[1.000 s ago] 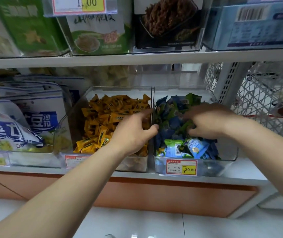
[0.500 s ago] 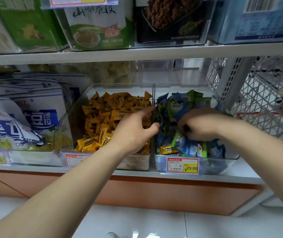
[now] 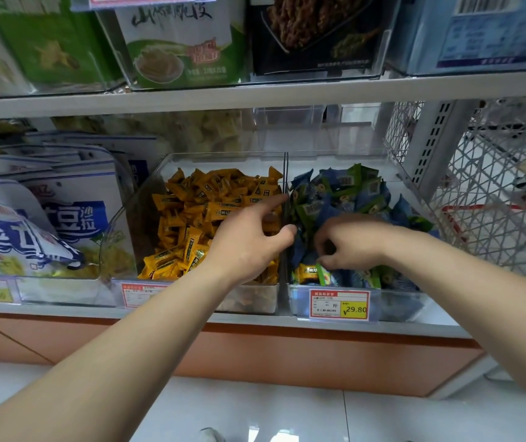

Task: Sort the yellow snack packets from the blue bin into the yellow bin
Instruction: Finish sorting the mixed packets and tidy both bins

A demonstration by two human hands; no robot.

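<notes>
Two clear bins stand side by side on the lower shelf. The yellow bin (image 3: pixel 127 224) on the left is heaped with yellow snack packets (image 3: pixel 204 212). The blue bin (image 3: pixel 395 306) on the right holds blue and green packets (image 3: pixel 344 193), with one yellow packet (image 3: pixel 306 272) at its front left corner. My left hand (image 3: pixel 248 240) hovers over the yellow bin's right side, index finger and thumb stretched to the divider. My right hand (image 3: pixel 350 244) is down in the blue bin with curled fingers, their tips just right of that yellow packet. Whether they grip anything is hidden.
A price tag (image 3: pixel 339 304) hangs on the blue bin's front. Large blue-and-white bags (image 3: pixel 64 215) fill the bin to the left. A shelf board (image 3: pixel 255 97) with boxed goods runs overhead. A white wire rack (image 3: pixel 494 186) stands at the right.
My right hand has drawn back from the middle of the blue bin toward its front left corner, and a yellow packet has come into sight there. The left hand has hardly moved.
</notes>
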